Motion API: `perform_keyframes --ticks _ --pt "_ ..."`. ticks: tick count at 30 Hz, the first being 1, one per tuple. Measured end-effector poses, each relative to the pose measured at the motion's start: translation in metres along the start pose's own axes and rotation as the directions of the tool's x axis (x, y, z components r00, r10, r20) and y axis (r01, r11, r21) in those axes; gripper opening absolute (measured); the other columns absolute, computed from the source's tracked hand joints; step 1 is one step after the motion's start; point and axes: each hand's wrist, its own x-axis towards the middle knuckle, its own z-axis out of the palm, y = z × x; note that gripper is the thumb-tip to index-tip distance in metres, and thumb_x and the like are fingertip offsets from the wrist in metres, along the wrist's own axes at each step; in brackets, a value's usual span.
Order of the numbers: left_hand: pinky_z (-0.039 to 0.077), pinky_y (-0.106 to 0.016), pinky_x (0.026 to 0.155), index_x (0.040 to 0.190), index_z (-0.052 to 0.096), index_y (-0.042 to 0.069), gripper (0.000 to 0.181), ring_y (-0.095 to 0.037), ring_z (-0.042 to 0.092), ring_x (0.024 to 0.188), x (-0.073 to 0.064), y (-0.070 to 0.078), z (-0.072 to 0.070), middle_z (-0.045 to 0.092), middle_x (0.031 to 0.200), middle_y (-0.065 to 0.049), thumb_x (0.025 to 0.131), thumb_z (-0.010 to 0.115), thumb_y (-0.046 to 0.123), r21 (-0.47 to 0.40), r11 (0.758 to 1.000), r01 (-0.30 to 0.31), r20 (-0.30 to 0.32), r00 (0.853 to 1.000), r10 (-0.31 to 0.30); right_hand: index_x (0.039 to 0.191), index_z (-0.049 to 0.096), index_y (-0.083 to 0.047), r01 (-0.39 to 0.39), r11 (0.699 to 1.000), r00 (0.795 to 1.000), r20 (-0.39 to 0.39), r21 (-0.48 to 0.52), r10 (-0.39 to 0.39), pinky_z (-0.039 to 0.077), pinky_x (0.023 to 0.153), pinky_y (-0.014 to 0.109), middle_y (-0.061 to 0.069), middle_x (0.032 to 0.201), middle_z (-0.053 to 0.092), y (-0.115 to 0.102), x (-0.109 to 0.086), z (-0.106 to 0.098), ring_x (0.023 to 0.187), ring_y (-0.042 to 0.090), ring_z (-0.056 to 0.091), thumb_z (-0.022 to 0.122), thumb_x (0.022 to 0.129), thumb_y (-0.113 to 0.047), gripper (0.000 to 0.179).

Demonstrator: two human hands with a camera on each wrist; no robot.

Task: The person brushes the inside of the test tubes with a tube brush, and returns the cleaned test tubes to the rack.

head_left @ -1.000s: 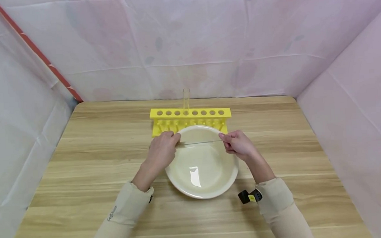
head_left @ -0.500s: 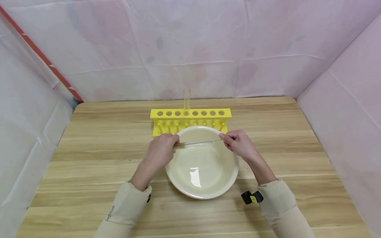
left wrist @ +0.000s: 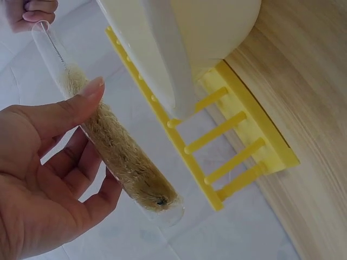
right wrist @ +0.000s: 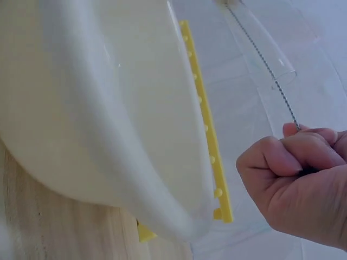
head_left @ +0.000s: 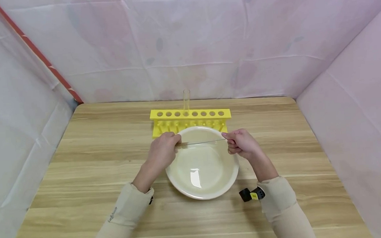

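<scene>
My left hand (head_left: pixel 161 149) grips a clear glass test tube (left wrist: pixel 174 215) between thumb and fingers. Inside the tube lies the tan bristle head of a test tube brush (left wrist: pixel 127 151), its tip near the closed end. The brush's twisted wire (right wrist: pixel 263 57) comes out of the tube's mouth. My right hand (head_left: pixel 243 143) holds that wire with curled fingers, a short way from the mouth in the right wrist view. Both hands are over the far part of a cream basin (head_left: pixel 203 195), with the tube and wire lying across it. The end of the brush handle is hidden in the right hand.
Right behind the basin stands a yellow test tube rack (head_left: pixel 154 115) with a row of holes and pegs. Another clear test tube (head_left: pixel 186 97) is upright in it. The wooden table (head_left: pixel 83 175) ends at a cloth wall (head_left: pixel 199 43) behind.
My right hand has shifted slightly to the right with the brush wire, so a little more wire shows. The left hand stays almost in place with the tube.
</scene>
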Motion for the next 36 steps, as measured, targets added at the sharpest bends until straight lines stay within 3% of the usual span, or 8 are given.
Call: perform_keyframes --ticks 4,8,14,20,24,29,32,36 --pt "0.046 -0.032 0.060 0.082 0.064 0.010 0.016 -0.020 0.055 0.074 0.001 0.000 0.001 0.058 0.076 -0.003 0.076 0.067 -0.005 -0.011 1.000 0.004 0.009 1.000 -0.003 0.049 0.032 -0.009 -0.017 0.999 1.000 0.007 0.037 0.016 0.025 0.046 0.023 -0.005 0.044 0.021 0.002 0.002 -0.002 0.035 0.006 0.023 0.041 0.096 -0.005 0.048" --pt "0.047 -0.033 0.061 0.083 0.065 0.009 0.015 -0.020 0.056 0.074 0.001 -0.001 -0.001 0.060 0.076 -0.002 0.077 0.066 -0.005 -0.031 0.999 0.014 0.023 1.000 -0.013 0.050 0.037 -0.006 0.059 0.993 0.997 -0.041 -0.101 -0.063 0.026 0.045 0.022 -0.002 0.046 0.028 0.005 0.003 -0.001 0.039 0.008 0.026 0.044 0.096 -0.008 0.047" --pt "0.048 -0.036 0.067 0.085 0.067 0.008 0.015 -0.022 0.059 0.077 0.000 -0.004 -0.007 0.064 0.082 -0.005 0.075 0.069 -0.003 -0.065 0.997 0.029 0.048 0.998 -0.026 0.055 0.044 0.003 0.178 0.903 0.965 -0.109 -0.392 -0.238 0.028 0.046 0.024 0.004 0.050 0.036 0.009 0.002 0.002 0.046 0.013 0.032 0.050 0.095 -0.014 0.044" --pt "0.048 -0.037 0.069 0.087 0.068 0.007 0.014 -0.023 0.060 0.080 0.001 -0.006 -0.008 0.066 0.085 -0.005 0.076 0.068 -0.003 -0.088 0.995 0.043 0.075 0.997 -0.036 0.056 0.047 0.008 0.250 0.832 0.925 -0.131 -0.496 -0.356 0.024 0.042 0.022 0.002 0.047 0.037 0.013 0.001 0.004 0.044 0.011 0.032 0.054 0.093 -0.015 0.043" --pt "0.048 -0.036 0.068 0.086 0.067 0.007 0.014 -0.022 0.059 0.079 0.001 -0.005 -0.007 0.064 0.083 -0.005 0.077 0.068 -0.003 -0.072 0.996 0.043 0.058 0.998 -0.039 0.056 0.046 0.006 0.206 0.875 0.942 -0.151 -0.439 -0.298 0.025 0.042 0.022 0.002 0.048 0.036 0.012 0.000 0.004 0.043 0.010 0.031 0.054 0.093 -0.015 0.043" --pt "0.047 -0.033 0.060 0.082 0.066 0.009 0.017 -0.021 0.057 0.073 -0.001 -0.003 -0.005 0.060 0.076 -0.003 0.075 0.068 -0.006 -0.024 1.000 0.018 -0.006 1.000 -0.018 0.051 0.039 -0.003 0.108 0.978 0.986 -0.104 -0.181 -0.128 0.024 0.042 0.022 -0.001 0.047 0.030 0.006 -0.002 0.005 0.040 0.008 0.025 0.049 0.094 -0.010 0.045" --pt "0.046 -0.031 0.056 0.079 0.065 0.009 0.018 -0.020 0.055 0.070 -0.002 -0.003 -0.003 0.058 0.073 -0.002 0.074 0.066 -0.008 -0.012 1.000 0.006 -0.039 0.999 -0.007 0.049 0.036 -0.007 0.049 0.998 0.998 -0.047 -0.045 -0.051 0.024 0.044 0.023 -0.004 0.045 0.025 0.002 -0.002 0.004 0.037 0.007 0.023 0.045 0.095 -0.007 0.047" --pt "0.045 -0.031 0.055 0.078 0.065 0.010 0.019 -0.019 0.054 0.068 -0.002 -0.003 -0.002 0.056 0.072 -0.002 0.073 0.065 -0.009 0.000 1.000 0.003 -0.049 0.999 -0.003 0.048 0.035 -0.010 -0.006 0.999 1.000 -0.006 0.032 0.007 0.026 0.047 0.024 -0.005 0.044 0.021 0.002 -0.001 0.002 0.034 0.006 0.022 0.043 0.095 -0.006 0.047"
